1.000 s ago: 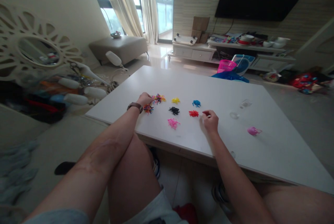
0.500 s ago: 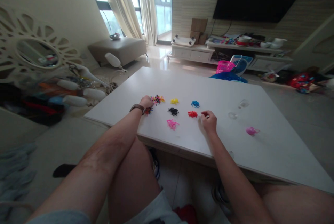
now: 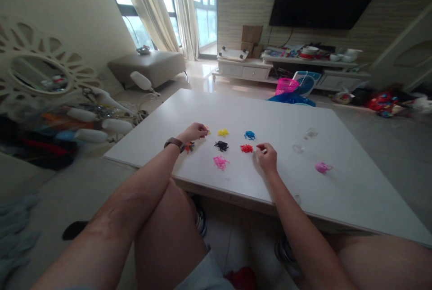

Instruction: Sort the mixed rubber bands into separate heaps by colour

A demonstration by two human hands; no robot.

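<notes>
Well, going by the black pile point(image 3: 222, 146) on the white table point(image 3: 270, 119), the containers sit well off to its right: a small clear vessel point(image 3: 311, 133), a clear ring-shaped piece point(image 3: 298, 149) near it, and a rounded pink piece point(image 3: 322, 167) closer to the person. What they hold I can't make out. Far beyond the black pile, to the right, stands a pink basket point(image 3: 286, 86). The left hand point(image 3: 194, 132) is left of the black pile, fingers bent and bunched at some multicoloured bits point(image 3: 208, 131), mostly covering them; whether the tips pinch one, I can't tell. A mixed pile point(image 3: 190, 147) peeks out by that wrist. Right of the black pile, the right hand point(image 3: 267, 157) has thumb and forefinger curled toward each other just beside the red pile point(image 3: 246, 148); I can't see whether they grip anything. Yellow bits point(image 3: 222, 133) lie just beyond the black pile, pink bits point(image 3: 221, 163) on its near side, blue bits point(image 3: 249, 135) beyond and right.
</notes>
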